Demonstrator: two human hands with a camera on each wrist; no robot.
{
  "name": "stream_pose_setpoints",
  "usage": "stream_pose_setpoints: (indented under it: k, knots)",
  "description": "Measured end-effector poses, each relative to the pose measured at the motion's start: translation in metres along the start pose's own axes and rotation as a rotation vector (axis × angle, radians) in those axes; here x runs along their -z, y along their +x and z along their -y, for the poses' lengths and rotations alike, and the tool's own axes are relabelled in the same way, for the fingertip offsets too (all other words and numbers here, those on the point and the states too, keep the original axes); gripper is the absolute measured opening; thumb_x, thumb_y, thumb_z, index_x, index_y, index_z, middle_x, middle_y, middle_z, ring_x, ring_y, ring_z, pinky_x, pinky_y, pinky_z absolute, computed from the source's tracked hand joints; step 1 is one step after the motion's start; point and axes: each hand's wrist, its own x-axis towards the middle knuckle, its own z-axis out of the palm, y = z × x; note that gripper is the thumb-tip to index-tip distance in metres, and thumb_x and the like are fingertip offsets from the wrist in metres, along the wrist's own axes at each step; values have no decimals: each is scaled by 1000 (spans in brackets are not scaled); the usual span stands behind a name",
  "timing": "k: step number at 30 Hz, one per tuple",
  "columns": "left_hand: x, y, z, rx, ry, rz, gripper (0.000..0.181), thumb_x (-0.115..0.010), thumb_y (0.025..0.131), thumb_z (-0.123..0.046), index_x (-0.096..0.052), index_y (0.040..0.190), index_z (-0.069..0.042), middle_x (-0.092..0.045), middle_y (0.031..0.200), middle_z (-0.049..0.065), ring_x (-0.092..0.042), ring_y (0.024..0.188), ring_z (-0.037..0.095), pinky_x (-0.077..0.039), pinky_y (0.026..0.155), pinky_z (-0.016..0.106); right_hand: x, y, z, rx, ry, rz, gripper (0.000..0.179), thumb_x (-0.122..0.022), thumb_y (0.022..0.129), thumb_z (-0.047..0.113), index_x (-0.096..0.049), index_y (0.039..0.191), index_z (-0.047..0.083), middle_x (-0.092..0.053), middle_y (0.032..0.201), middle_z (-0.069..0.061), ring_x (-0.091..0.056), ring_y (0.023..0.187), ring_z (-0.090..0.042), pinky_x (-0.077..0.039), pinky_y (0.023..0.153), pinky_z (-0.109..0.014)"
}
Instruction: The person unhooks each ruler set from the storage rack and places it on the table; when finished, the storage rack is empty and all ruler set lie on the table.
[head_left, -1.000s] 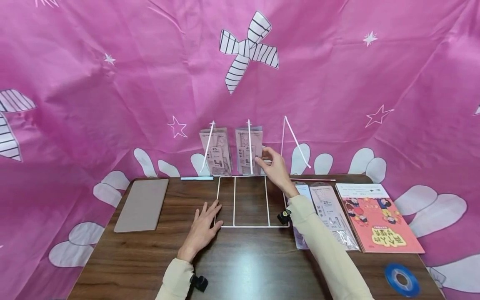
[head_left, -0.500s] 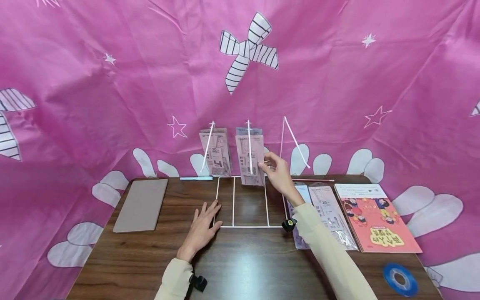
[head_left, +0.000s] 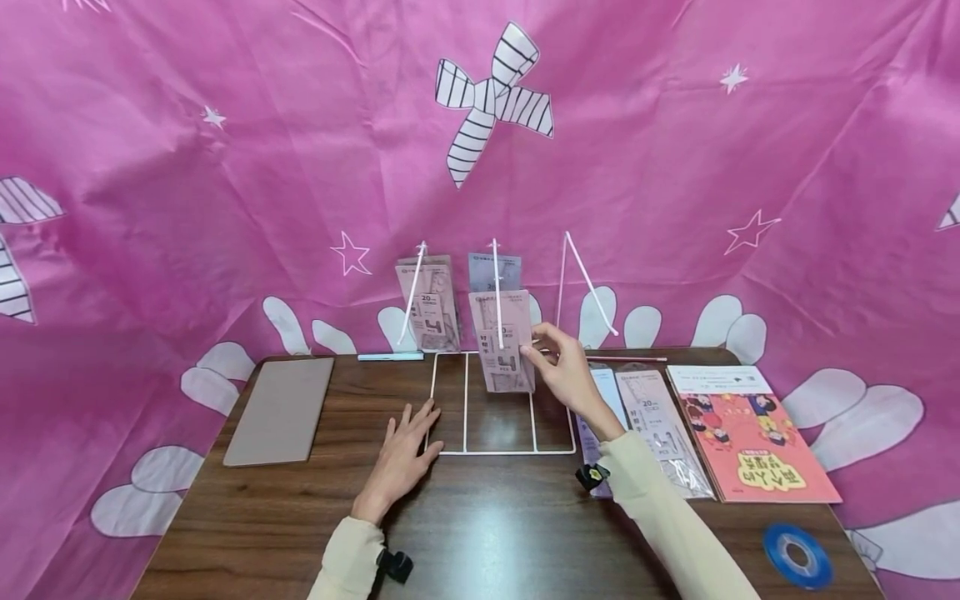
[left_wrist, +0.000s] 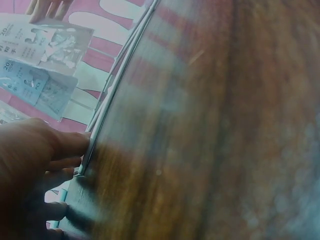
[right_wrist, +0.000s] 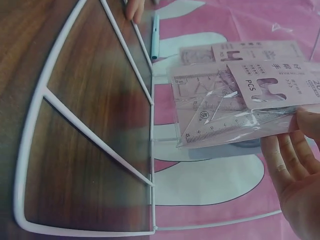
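Observation:
My right hand (head_left: 561, 367) pinches the right edge of a pink ruler set pack (head_left: 517, 375) on the middle prong (head_left: 498, 312) of a white wire rack (head_left: 510, 453). In the right wrist view, rulers and a set square show through the clear pack (right_wrist: 210, 115). A blue pack (head_left: 480, 268) hangs behind it, its upper part visible. Pink packs (head_left: 442, 325) hang on the left prong. My left hand (head_left: 401, 458) rests with spread fingers on the rack's front left corner; the left wrist view shows its fingertips at the wire (left_wrist: 95, 132).
Right of the rack lie packs (head_left: 651, 408), a red picture book (head_left: 780, 450) and a blue tape roll (head_left: 798, 556). A grey board (head_left: 280, 412) lies at the left, and a light blue pen (head_left: 392, 357) behind the left hand. The right prong (head_left: 592, 285) carries no pack.
My right hand has drawn the pink pack forward and down along the middle prong, uncovering the blue pack behind. The left hand has stayed in place.

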Motion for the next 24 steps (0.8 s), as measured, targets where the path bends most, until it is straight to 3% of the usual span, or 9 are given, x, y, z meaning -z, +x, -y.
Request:
stream_pose_setpoints:
  k: [7,15,21,24]
  knots:
    - [0,-1,-1,3,0,-3,55,-66,103,-21,-53,152,-2,-40,166,14,-24,154,49,-12,121,73,2,-15,5,43,-8,4,17,-73,96,1,-70,113,2,-77,98,-15,-72,85,-24,-61,67,-31]
    - [-2,-1,-1,4,-6,-1,54,-65,103,-21,-53,152,-2,-39,166,14,-23,155,49,-11,121,73,4,-27,11,29,12,32,17,-71,97,-1,-69,113,0,-77,98,-15,-73,87,-24,-62,73,-28]
    - [-2,-1,-1,5,-4,1,55,-65,103,-22,-52,152,-2,-39,166,13,-23,155,49,-11,122,72,6,-38,15,24,-17,27,15,-73,96,2,-69,111,4,-76,95,-11,-73,83,-23,-63,70,-40]
    - [-1,-1,-1,7,1,6,56,-65,103,-22,-52,153,-2,-38,166,13,-22,155,48,-11,122,72,6,-42,17,23,-8,37,16,-72,97,3,-70,112,5,-77,97,-10,-73,85,-24,-63,71,-39]
